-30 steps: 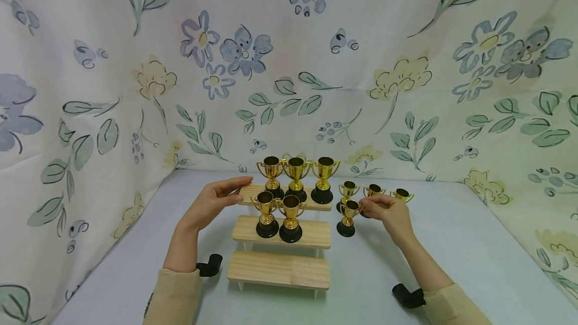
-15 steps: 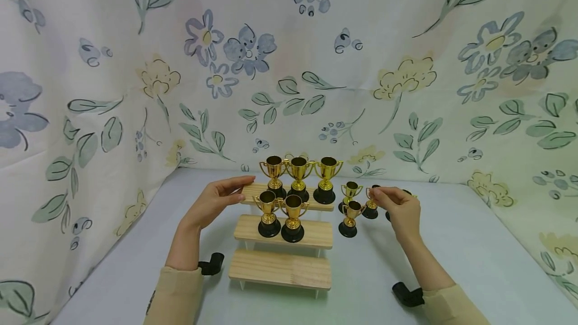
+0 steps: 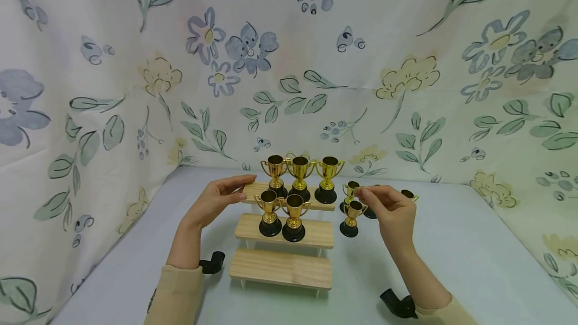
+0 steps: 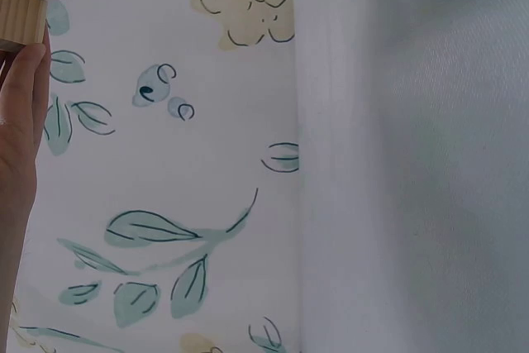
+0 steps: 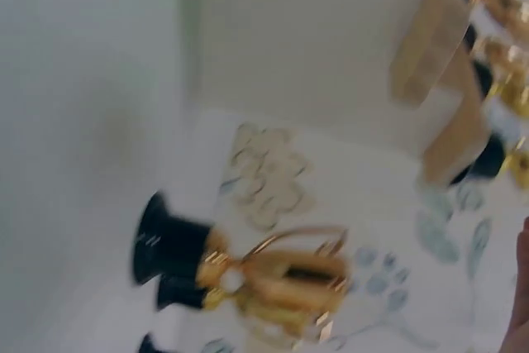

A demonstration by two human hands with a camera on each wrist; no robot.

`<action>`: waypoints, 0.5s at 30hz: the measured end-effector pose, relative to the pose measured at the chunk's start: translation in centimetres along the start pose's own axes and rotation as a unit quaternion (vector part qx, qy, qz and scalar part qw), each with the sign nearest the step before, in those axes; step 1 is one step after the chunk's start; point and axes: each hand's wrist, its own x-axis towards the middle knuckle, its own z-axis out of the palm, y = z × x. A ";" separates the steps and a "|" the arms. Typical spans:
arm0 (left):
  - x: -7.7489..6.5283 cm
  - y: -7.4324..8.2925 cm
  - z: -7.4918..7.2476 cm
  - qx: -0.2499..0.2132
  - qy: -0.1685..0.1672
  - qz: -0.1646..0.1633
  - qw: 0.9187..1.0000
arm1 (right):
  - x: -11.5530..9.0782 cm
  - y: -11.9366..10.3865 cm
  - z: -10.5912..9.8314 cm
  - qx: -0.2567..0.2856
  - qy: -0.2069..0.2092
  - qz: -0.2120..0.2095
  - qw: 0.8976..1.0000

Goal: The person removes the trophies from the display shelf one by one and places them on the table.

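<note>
My left hand [image 3: 212, 202] grips the left end of the top step of a three-step wooden display stand [image 3: 282, 269], thumb in front and fingers behind. In the left wrist view the fingers [image 4: 21, 97] meet the board's end. Three gold trophies [image 3: 301, 167] with black bases stand on the top step and two trophies [image 3: 294, 207] on the middle one. My right hand [image 3: 393, 214] is over the small trophies right of the stand, loosely bent fingers by the front small trophy [image 3: 354, 209] and a second small trophy [image 3: 351, 189], holding nothing. It partly hides another behind.
A further small trophy [image 3: 408, 194] shows behind the right hand. Black wrist-camera mounts [image 3: 213, 263] are on both wrists. The white table [image 3: 361, 285] meets a floral cloth [image 3: 289, 64] at the back and sides.
My right hand first shifts right over the rear small trophies, then comes back left toward the nearer ones. My left hand keeps its grip on the top step.
</note>
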 end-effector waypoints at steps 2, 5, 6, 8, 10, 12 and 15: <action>0.1 0.0 0.0 0.000 -0.001 0.000 1.000 | -0.6 -1.0 1.1 -0.009 -0.031 -0.020 0.999; 0.1 0.0 0.1 0.000 -0.002 -0.001 1.000 | -1.3 -2.1 2.6 -0.025 -0.078 -0.026 0.996; 0.2 0.0 0.1 -0.001 -0.002 -0.001 1.000 | -1.4 -2.3 3.0 -0.034 -0.091 -0.020 0.995; 0.2 0.0 0.0 -0.001 -0.002 -0.002 1.000 | -1.6 -2.5 3.8 -0.057 -0.109 -0.004 0.992; 0.1 0.0 0.0 -0.002 -0.001 0.000 1.000 | -1.7 -2.5 4.6 -0.077 -0.118 0.011 0.990; 0.1 0.0 0.0 -0.003 -0.001 0.001 1.000 | -1.7 -2.4 5.2 -0.082 -0.121 0.025 0.989; 0.0 -0.1 0.0 -0.004 -0.005 0.001 1.000 | -1.8 -2.2 5.8 -0.079 -0.125 0.036 0.988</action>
